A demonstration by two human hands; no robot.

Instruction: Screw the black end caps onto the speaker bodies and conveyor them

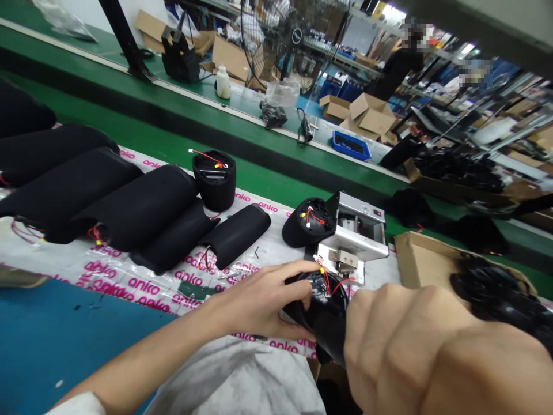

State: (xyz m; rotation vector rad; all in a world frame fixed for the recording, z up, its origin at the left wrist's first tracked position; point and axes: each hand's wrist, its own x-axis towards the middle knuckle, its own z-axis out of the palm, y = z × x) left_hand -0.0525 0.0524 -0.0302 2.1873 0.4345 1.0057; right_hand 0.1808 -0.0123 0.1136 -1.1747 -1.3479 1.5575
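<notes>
The left hand is closed narrow on 1 glossy black housing, thumb beneath and fingers laid over its top, where a small bunch of red wires sticks out. The right hand, very close to the camera, is curled into a fist around the near end of the same housing, which sits between the 2 hands.

Just beyond the fingertips of the left hand stands 1 metal press fixture, and 1 black end cap with red wires leans against its left side. Beyond the left wrist, 6 long fabric-covered black shells lie side by side on a clear plastic sheet printed with pink "anko". Behind them, 1 shorter shell stands upright with wires showing at its open top.

Beyond the right hand is 1 cardboard box holding shiny black parts, too heaped to count. Under the left forearm lie 1 blue mat and 1 grey cloth.

Far past both hands runs 1 green conveyor belt. On the bench behind it are 1 white bottle, 1 blue tray and 1 fan.
</notes>
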